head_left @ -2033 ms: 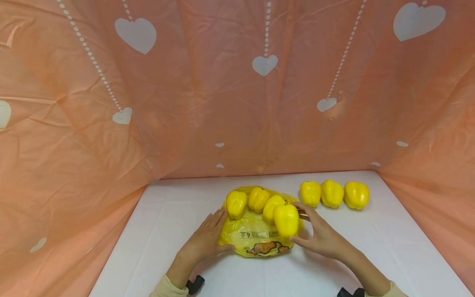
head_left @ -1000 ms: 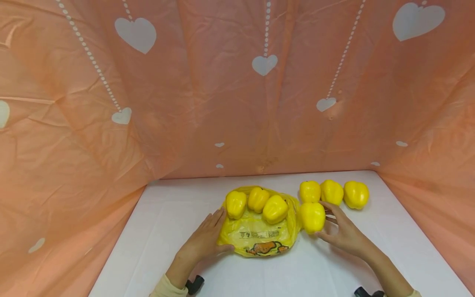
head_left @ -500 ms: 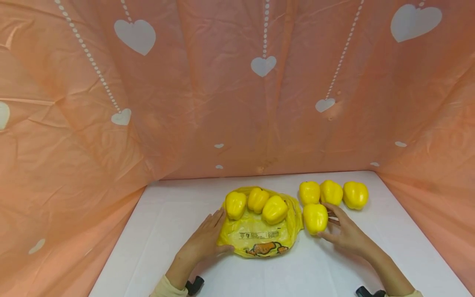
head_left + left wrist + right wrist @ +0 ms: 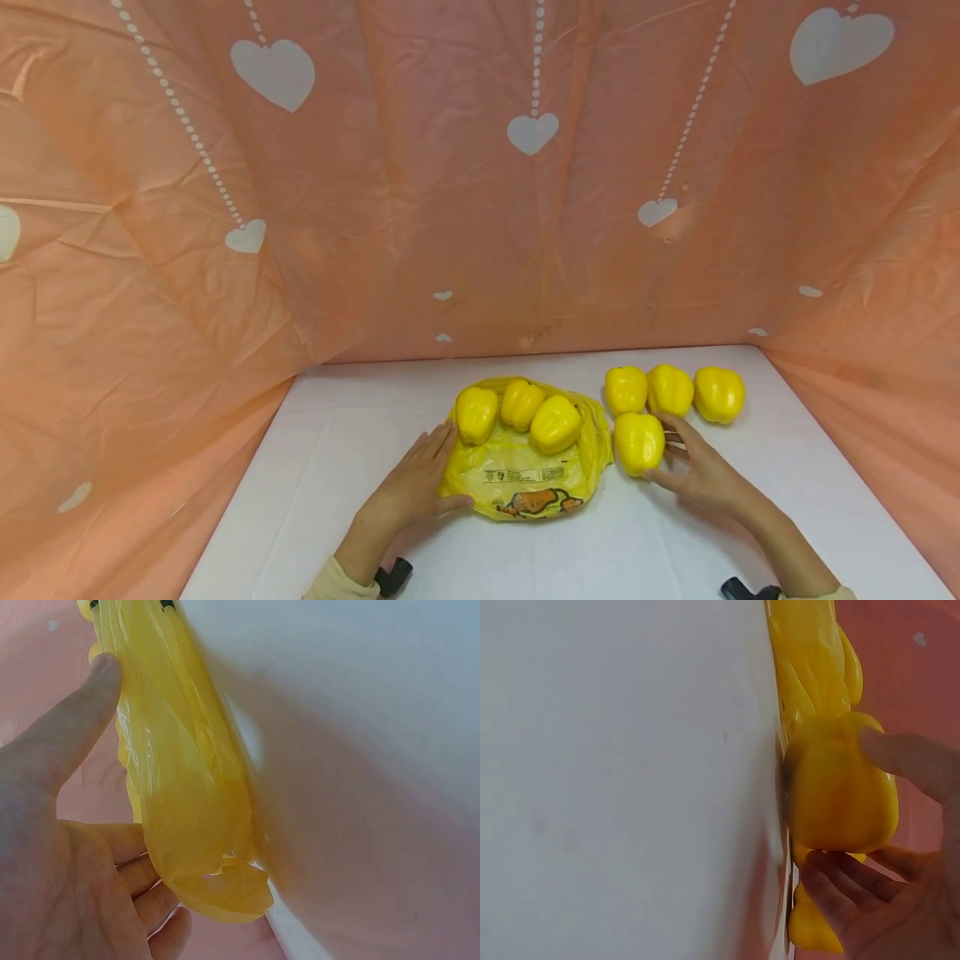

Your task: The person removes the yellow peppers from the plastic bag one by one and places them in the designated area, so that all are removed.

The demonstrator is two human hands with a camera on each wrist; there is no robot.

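Observation:
Left of the middle of the table lies a crumpled yellow plastic bag with printing and an orange picture on it. Three yellow bell peppers sit at its back part; whether in or on it, I cannot tell. My left hand touches the bag's left edge, fingers extended; the left wrist view has the thumb against the bag. My right hand holds another yellow bell pepper just right of the bag, thumb on one side and fingers on the other, as the right wrist view confirms.
Behind the right hand, three more yellow bell peppers stand in a row. The table has a white cover. A peach curtain with white hearts closes off the back and sides.
My right hand has carried its bell pepper rightward from over the bag to the table beside the bag, with almost no movement in the last half second. The left hand has stayed put.

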